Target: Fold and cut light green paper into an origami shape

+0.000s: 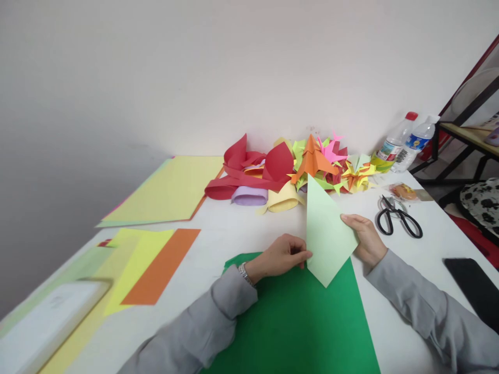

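Observation:
A folded sheet of pale green paper [327, 228], kite-shaped with a sharp point at the top, is held up between my two hands. My left hand [281, 254] pinches its left edge low down, thumb and forefinger together. On the right edge, my right hand [364, 236] grips it with the thumb in front and the fingers mostly hidden behind. Under both hands lies a large green sheet [300, 327] on the white table. The pale paper's lower corner hangs over that green sheet.
Folded paper pieces, including an orange plane [313, 160] and red loops [249, 176], crowd against the wall. Black-handled scissors [398, 215], two bottles [415, 143] and a dark phone [473, 288] sit right. Leftward lie a yellow sheet stack [167, 189], an orange strip [163, 267] and a white box [54, 322].

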Motion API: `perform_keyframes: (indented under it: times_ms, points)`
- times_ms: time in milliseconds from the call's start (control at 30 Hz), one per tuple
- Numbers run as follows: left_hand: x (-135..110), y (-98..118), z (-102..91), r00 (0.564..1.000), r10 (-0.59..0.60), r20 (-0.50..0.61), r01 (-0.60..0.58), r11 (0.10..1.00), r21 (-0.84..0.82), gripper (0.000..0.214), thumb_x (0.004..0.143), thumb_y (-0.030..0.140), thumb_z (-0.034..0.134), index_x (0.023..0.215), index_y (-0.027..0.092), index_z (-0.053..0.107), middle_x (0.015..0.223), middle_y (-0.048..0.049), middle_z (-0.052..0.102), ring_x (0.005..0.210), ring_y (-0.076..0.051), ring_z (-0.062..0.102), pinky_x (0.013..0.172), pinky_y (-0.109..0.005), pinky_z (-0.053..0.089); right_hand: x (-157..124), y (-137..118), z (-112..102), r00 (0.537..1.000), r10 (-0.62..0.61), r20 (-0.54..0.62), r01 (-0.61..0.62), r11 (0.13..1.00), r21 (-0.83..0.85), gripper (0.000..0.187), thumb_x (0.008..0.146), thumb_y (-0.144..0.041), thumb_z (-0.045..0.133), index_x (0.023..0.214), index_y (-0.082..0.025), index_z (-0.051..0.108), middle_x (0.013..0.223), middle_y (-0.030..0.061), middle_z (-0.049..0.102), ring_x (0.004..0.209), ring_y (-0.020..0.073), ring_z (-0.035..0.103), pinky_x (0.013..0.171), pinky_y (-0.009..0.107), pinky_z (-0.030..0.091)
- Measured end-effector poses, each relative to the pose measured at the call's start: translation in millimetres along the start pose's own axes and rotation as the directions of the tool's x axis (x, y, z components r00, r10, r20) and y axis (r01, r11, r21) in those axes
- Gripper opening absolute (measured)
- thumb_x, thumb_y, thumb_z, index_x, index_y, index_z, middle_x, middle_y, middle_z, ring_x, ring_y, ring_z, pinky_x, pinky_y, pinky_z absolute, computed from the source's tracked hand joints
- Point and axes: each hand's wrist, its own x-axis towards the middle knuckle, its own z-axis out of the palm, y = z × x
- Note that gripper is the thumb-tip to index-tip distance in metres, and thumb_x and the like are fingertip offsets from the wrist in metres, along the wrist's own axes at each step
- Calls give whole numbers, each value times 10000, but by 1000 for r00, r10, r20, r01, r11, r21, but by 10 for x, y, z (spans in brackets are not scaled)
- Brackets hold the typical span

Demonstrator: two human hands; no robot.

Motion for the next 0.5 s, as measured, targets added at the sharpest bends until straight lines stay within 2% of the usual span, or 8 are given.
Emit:
perform_keyframes:
  times_ms: [267, 500]
  points:
    - [-10, 5, 3, 998, 48, 34, -51, 995, 91, 392, 804, 448, 581, 583, 129, 639, 584, -31, 642, 501, -87, 444, 490, -215, 318, -22, -19, 23, 1000, -3, -13, 2, 1000, -10, 251, 495, -285, 884, 632, -157, 717, 599, 23, 714, 521, 146, 616, 549, 275, 484]
    - [-19, 9, -4, 998, 34, 55, -36, 999, 29, 363, 776, 449, 616, 597, 134, 593, 590, -15, 615, 518, -90, 452, 499, -216, 326, -7, -7, 2, 1000, -6, -3, 6, 1000, -13, 271, 490, -302, 887, 639, -157, 714, 616, 25, 718, 532, 148, 622, 553, 280, 491]
